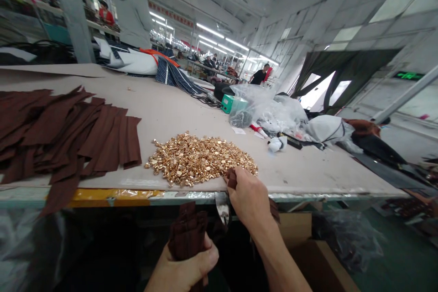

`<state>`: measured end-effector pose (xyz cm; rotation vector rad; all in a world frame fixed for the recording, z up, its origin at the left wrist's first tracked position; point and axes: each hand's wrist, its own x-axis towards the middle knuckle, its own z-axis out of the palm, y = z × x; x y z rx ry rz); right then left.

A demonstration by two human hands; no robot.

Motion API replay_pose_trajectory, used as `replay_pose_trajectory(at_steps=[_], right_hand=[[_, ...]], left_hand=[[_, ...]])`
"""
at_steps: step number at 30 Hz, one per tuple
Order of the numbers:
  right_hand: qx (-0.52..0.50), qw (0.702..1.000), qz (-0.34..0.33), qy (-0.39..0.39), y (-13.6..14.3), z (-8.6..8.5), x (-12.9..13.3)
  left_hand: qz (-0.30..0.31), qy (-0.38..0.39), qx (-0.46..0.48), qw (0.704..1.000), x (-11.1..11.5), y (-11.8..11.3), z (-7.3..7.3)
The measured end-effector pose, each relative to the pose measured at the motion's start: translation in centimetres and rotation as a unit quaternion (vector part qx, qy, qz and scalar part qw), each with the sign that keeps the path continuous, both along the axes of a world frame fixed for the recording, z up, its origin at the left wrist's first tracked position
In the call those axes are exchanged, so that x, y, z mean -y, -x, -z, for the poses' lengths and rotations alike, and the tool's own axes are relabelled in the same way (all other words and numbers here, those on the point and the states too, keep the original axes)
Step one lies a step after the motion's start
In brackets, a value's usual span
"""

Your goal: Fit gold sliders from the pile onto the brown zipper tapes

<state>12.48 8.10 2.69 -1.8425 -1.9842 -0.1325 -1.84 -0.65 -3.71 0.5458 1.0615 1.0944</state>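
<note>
Below the table edge, my left hand point(186, 264) is closed round a bundle of folded brown fabric strips point(187, 235). My right hand point(248, 194) is at the table's front edge, by the right end of a heap of small gold metal pieces point(201, 157). Its fingers are pressed together on a dark brown strip end point(232, 178); part of the strip is hidden behind the hand. A shiny metal piece point(222, 208) hangs at the edge just left of my right wrist. Many brown strips point(75, 137) lie overlapping at the left of the table.
Behind the heap on the table point(150, 105) are a green box point(227, 103), clear plastic bags point(273, 112) and striped fabric point(174, 75). A cardboard box point(318, 264) stands under the table at right. A person in grey point(132, 9) stands beyond the table, near a metal post point(75, 13).
</note>
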Motion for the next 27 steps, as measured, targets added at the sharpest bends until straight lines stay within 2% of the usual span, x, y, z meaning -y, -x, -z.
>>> replay_pose_trajectory(at_steps=[2, 4, 7, 9, 11, 14, 16, 21, 27], right_hand=[[-0.019, 1.0, -0.016, -0.001, -0.6, -0.2, 0.5], [-0.094, 0.994, -0.053, 0.016, -1.2, -0.3, 1.8], [-0.292, 0.944, -0.126, 0.092, -1.7, 0.0, 4.8], [-0.361, 0.909, -0.149, 0.145, -1.7, 0.6, 6.8], [-0.376, 0.899, -0.164, 0.153, -1.6, 1.5, 8.3], [-0.365, 0.908, -0.179, 0.099, -1.6, 2.8, 9.1], [-0.374, 0.904, -0.194, 0.071, -1.7, 3.2, 9.1], [-0.397, 0.885, -0.242, 0.029, -1.8, 3.3, 8.8], [-0.357, 0.898, -0.258, 0.01, -1.5, 3.6, 8.3]], left_hand=[[-0.011, 0.016, 0.017, 1.0, 0.0, -0.1, 0.2], [-0.012, 0.026, 0.04, 0.999, 0.0, -0.3, 0.2], [-0.003, 0.04, 0.085, 0.996, 0.1, -0.8, -0.1], [0.009, 0.042, 0.111, 0.993, 0.2, -1.2, -0.4], [0.023, 0.052, 0.129, 0.99, 0.3, -1.7, -0.6], [0.025, 0.069, 0.148, 0.986, 0.4, -2.3, -0.8], [0.025, 0.071, 0.163, 0.984, 0.4, -2.5, -0.8], [0.009, 0.062, 0.177, 0.982, 0.2, -2.7, -0.7], [-0.032, 0.064, 0.186, 0.98, -0.2, -3.0, -0.3]])
